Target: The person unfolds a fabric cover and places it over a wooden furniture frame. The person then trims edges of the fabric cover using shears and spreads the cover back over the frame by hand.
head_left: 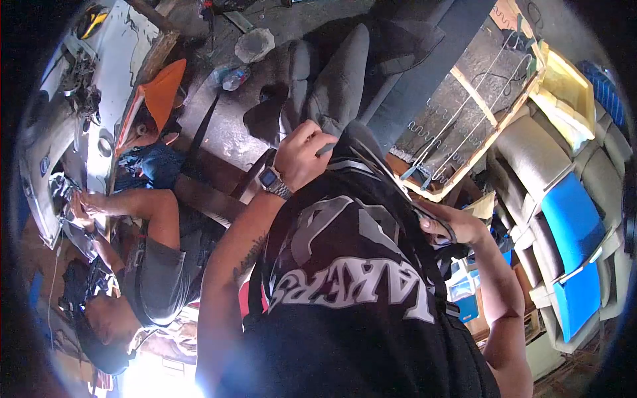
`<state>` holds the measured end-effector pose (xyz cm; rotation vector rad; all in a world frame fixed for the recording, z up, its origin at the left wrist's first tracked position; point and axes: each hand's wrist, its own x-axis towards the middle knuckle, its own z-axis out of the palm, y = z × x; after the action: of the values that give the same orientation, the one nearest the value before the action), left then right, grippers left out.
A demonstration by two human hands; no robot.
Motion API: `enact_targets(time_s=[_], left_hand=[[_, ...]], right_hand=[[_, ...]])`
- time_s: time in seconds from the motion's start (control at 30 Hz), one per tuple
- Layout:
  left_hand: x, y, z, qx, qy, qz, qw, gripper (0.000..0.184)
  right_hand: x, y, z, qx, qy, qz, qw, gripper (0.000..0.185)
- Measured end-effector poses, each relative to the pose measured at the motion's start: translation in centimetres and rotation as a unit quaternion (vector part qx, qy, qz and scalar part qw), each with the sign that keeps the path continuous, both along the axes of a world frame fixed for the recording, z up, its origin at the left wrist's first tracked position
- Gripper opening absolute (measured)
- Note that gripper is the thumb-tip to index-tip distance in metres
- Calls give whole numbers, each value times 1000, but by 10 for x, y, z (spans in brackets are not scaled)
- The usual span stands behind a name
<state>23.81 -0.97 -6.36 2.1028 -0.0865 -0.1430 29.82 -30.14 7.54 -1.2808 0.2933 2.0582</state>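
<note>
My left hand, with a digital watch on its wrist, is closed in front of my black jersey. Its fingers pinch a small piece of dark grey material, beside the grey padded fabric. On the other side of my body, my right hand is curled around a dark looped handle that looks like that of scissors. A long thin edge runs up from that hand along dark material; the blades are not clearly visible.
A wooden frame with wire springs stands at the upper right. Beyond it are a yellow bin and stacked grey and blue cushions. Another person works at a cluttered surface on the left, near an orange piece.
</note>
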Motion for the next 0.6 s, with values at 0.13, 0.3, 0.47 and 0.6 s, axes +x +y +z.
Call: enact_targets(time_s=[0.13, 0.3, 0.47, 0.6], left_hand=[[-8, 7, -4, 33, 37, 20, 999, 22], [-14, 14, -2, 52, 18, 14, 998, 25], [-20, 12, 3, 69, 22, 0, 997, 27], [-23, 5, 7, 76, 32, 10, 997, 24]], right_hand=[[-3, 12, -28, 51, -53, 38, 997, 75], [6, 35, -44, 74, -34, 13, 997, 77], [-7, 42, -68, 94, -93, -26, 991, 79], [6, 63, -73, 100, -71, 12, 992, 79]])
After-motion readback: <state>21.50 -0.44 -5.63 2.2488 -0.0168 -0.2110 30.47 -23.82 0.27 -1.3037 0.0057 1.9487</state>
